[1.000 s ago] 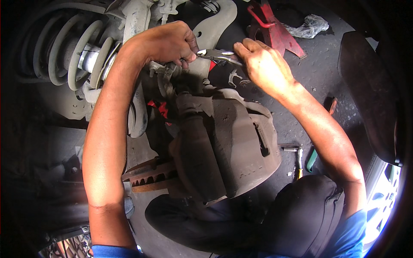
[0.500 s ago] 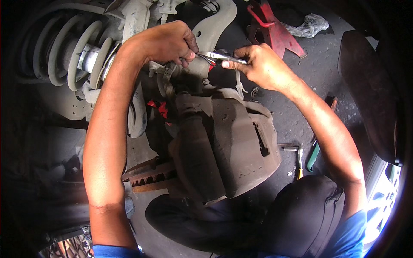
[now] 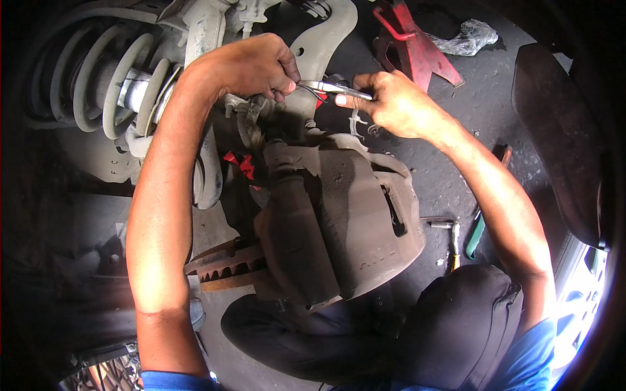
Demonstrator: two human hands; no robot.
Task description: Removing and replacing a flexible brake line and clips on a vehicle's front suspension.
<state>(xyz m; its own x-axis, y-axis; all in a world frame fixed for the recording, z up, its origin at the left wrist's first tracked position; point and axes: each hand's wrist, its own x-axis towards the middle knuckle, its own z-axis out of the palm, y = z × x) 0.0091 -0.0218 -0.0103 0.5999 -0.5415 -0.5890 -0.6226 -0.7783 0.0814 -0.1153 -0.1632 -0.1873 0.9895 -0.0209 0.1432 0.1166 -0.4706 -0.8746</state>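
My right hand grips silver pliers with its thumb stretched along the handle. The jaws point left and reach my left fingertips. Closed in a pinch, my left hand holds a thin dark wire that loops out beside the jaws. Whether the jaws bite the wire is too small to tell. Below both hands sits a rusty brake caliper, with the toothed edge of a brake disc showing at its left. A pale plastic piece hangs under the right hand.
A coil spring stands at the left by a grey suspension arm. A red jack stand and crumpled clear plastic lie behind. On the floor at right are a ratchet wrench and a green-handled tool.
Both hands keep nearly the same place and grip. The pliers and right hand have shifted very slightly left, and the pale hanging piece has swung a little left.
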